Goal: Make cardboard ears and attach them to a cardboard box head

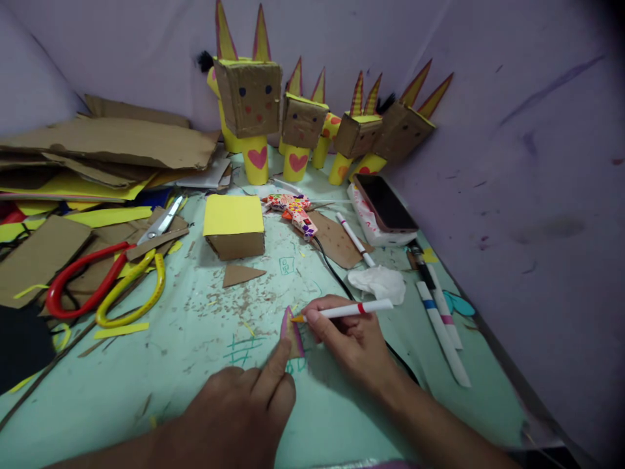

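In the head view my right hand [349, 332] is closed around a white marker [354, 309] with a red band. The marker's orange tip touches the upper part of a small cardboard triangle [294, 345] with purple edges. My left hand [249, 397] presses the triangle's left side against the table with its extended index finger, its other fingers curled. Above them lies a plain cardboard triangle [243, 275], near a box [234, 225] with a yellow top.
Scissors [159, 225] and cardboard pieces [112, 143] cover the left. Behind stand several box-headed cardboard figures [249, 98]. A glue gun [299, 212] with a black cord, a crumpled tissue [378, 283], a phone [383, 202] and markers [443, 332] lie towards the right, beside the wall.
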Demonstrator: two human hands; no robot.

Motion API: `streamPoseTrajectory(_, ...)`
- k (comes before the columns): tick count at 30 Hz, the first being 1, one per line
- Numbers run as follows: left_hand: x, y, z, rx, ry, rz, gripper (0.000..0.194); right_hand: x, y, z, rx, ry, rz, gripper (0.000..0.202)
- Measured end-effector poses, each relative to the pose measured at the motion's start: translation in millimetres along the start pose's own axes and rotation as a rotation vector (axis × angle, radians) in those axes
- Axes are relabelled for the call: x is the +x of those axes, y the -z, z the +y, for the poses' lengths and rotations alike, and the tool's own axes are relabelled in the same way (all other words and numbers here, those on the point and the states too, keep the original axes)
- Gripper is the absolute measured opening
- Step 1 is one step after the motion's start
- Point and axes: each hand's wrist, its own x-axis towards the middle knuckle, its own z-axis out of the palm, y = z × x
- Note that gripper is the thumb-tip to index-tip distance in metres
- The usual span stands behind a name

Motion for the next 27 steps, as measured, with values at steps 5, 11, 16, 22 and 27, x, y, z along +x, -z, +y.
streamPoseTrajectory(5, 0.3, 0.5, 0.6, 0.003, -0.01, -0.02, 0.034, -1.2, -0.7, -0.8, 0.044, 0.0, -0.049, 0.018)
streamPoseTrajectory(11, 1.1, -1.8, -0.3, 0.019, -0.003, -0.003, 0.033, -1.4, -0.1, -1.2, 0.042, 0.021, -0.065, 0.016)
streamPoseTrajectory(16, 0.9, -3.9, -0.4, 0.002, -0.016, 0.012, 0.031, -1.6, 0.5, -0.7, 0.061, 0.058, -0.072, 0.019)
streamPoseTrajectory(22, -0.4, -8.1, -2.0, 0.006, -0.017, 0.028, 0.029, -2.1, -0.4, -2.6, 0.073, 0.034, -0.118, 0.016)
streamPoseTrajectory(27, 0.1, -12.8, -2.3, -0.015, -0.021, 0.089, 0.029, -0.7, -0.9, -3.4, 0.099, 0.076, -0.118, 0.017)
